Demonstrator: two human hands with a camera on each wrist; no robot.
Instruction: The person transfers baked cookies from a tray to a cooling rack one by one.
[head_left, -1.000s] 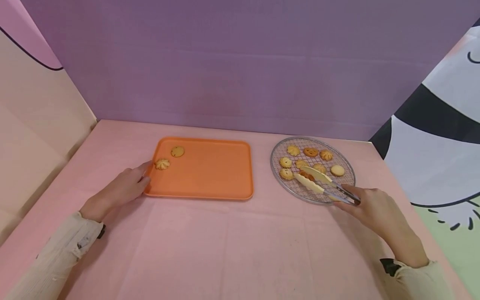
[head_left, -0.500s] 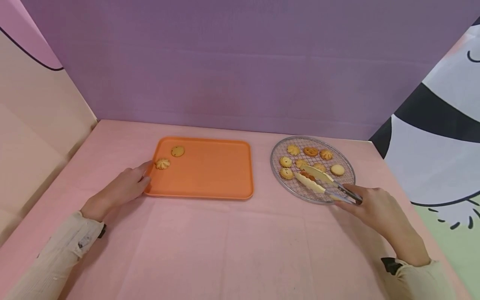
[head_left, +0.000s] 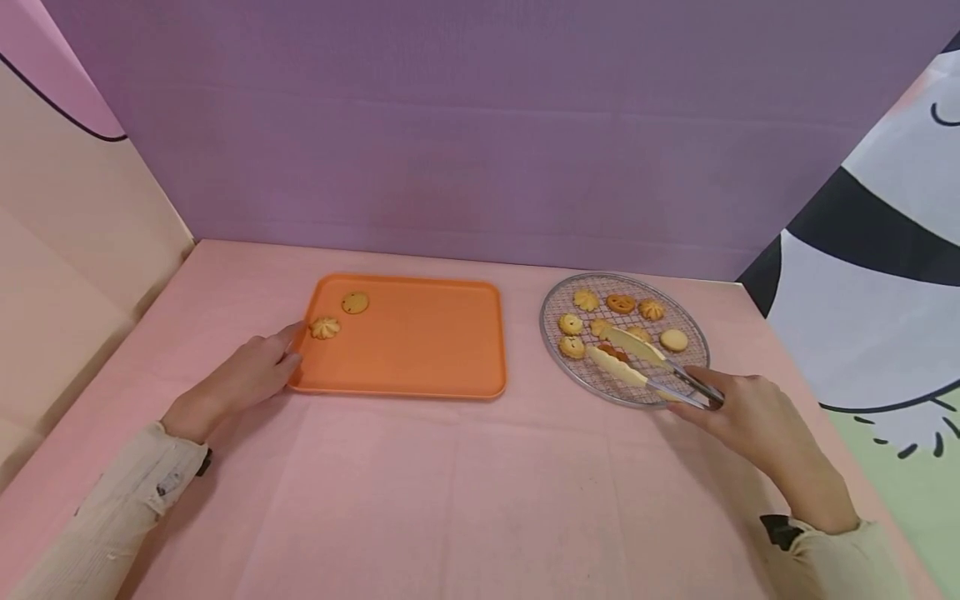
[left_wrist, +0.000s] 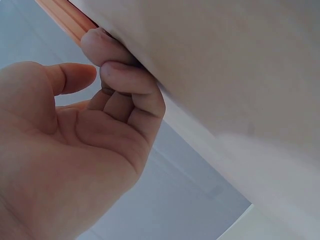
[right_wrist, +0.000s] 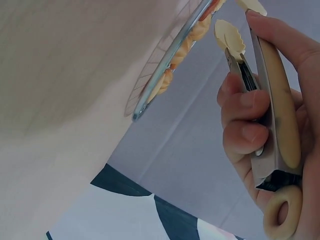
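Note:
At the left edge of an orange tray [head_left: 420, 342], my left hand [head_left: 243, 379] rests with its fingertips against the rim. Its thumb [left_wrist: 75, 77] stands apart from the other fingers in the left wrist view. On that tray lie a flower-shaped cookie [head_left: 325, 327] and a round, dotted cookie [head_left: 356, 302]. My right hand [head_left: 753, 417] grips metal tongs [right_wrist: 267, 115] with cream tips. The tips are spread over a round wire rack [head_left: 550, 337], one on either side of a dark brown cookie [head_left: 613, 353], which they partly hide.
Several other cookies sit on the rack, among them a pretzel-shaped one [head_left: 621, 303] and a smooth round one [head_left: 674, 340]. Pink cloth [head_left: 450, 483] covers the table. A purple backdrop [head_left: 480, 142] rises behind it.
The tongs have shifted only slightly, their tips staying spread around the brown cookie. The left hand, the tray and the cookies stay where they were.

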